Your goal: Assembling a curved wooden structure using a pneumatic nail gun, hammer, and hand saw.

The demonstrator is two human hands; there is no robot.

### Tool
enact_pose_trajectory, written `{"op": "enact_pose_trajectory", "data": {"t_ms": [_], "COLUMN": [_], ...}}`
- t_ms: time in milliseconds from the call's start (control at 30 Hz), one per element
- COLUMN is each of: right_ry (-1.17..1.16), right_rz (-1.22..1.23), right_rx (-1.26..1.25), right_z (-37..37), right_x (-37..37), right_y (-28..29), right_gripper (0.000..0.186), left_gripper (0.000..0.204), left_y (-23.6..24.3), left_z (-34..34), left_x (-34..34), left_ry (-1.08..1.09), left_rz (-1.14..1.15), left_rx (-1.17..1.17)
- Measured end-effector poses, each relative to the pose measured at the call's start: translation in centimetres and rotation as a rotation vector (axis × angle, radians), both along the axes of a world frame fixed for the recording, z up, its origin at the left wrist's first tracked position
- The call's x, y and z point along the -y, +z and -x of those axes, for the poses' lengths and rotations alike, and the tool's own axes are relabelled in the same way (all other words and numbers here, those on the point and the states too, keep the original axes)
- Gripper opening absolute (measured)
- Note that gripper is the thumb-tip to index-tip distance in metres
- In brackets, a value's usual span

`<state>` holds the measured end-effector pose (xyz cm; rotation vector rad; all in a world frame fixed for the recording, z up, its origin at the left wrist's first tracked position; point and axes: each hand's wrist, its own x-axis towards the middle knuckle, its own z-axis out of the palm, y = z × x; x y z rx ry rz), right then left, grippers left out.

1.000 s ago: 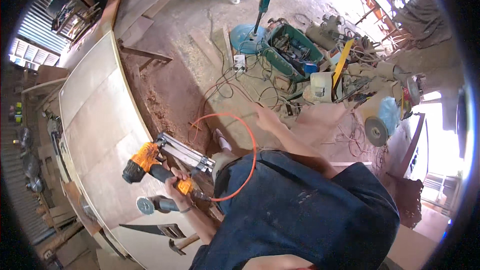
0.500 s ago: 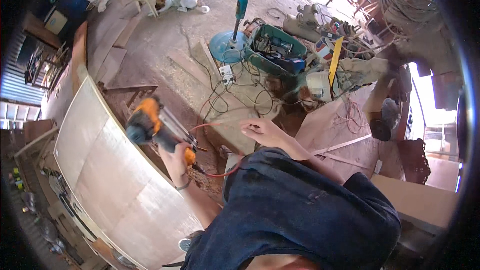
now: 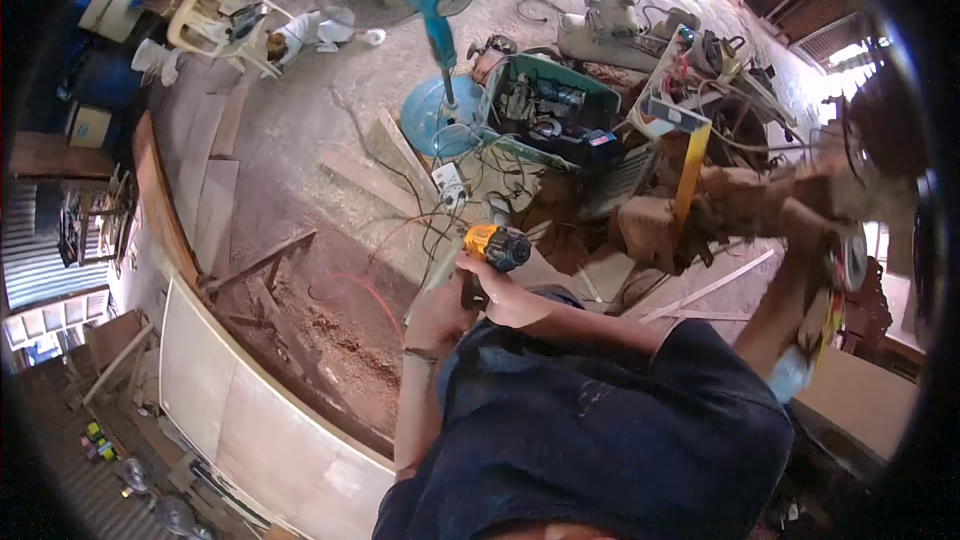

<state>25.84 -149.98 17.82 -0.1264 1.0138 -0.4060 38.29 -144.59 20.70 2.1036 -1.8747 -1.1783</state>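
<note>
An orange and black nail gun (image 3: 497,246) is held upright in front of my body, its top toward the camera and much of its handle hidden by my hands. My left hand (image 3: 442,312) grips it low down. My right hand (image 3: 490,288) is closed on it just below the orange housing, over part of the left hand. A red-orange hose (image 3: 360,282) loops on the floor to the left of them.
A curved pale plywood panel (image 3: 240,410) lies at lower left. Ahead stand a blue fan (image 3: 438,115), a green tool bin (image 3: 590,95) and tangled cords (image 3: 500,160). A white dog (image 3: 310,30) lies by a plastic chair (image 3: 205,20). Clutter and boards crowd the right.
The nail gun has swung from the left to the middle, turning upright. My right hand, earlier apart from it, has taken hold of it. The camera's view has also shifted.
</note>
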Motion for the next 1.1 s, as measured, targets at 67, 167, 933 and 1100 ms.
{"op": "enact_pose_trajectory", "data": {"t_ms": [67,167,933,1100], "right_ry": [0.073,-0.061,-0.538,-0.037], "right_rz": [-0.12,0.133,-0.172,0.212], "right_rx": [-0.147,-0.139,-0.361,-1.189], "right_z": [-0.4,2.5,11.7,20.3], "right_x": [4.9,12.8,42.7,40.2], "right_y": [-2.3,-6.2,-50.7,-56.6], "right_gripper": [0.024,0.022,0.02,0.057], "left_gripper": [0.071,0.073,0.04,0.039], "left_y": [-0.4,-1.1,-16.0,-18.4], "left_z": [0.0,-1.0,-1.5,-0.5], "left_x": [4.5,10.8,0.5,3.2], "left_ry": [-0.022,0.088,0.989,1.046], "left_rz": [-0.154,0.172,-0.768,-0.716], "left_rx": [0.002,-0.224,-0.356,-0.515]}}
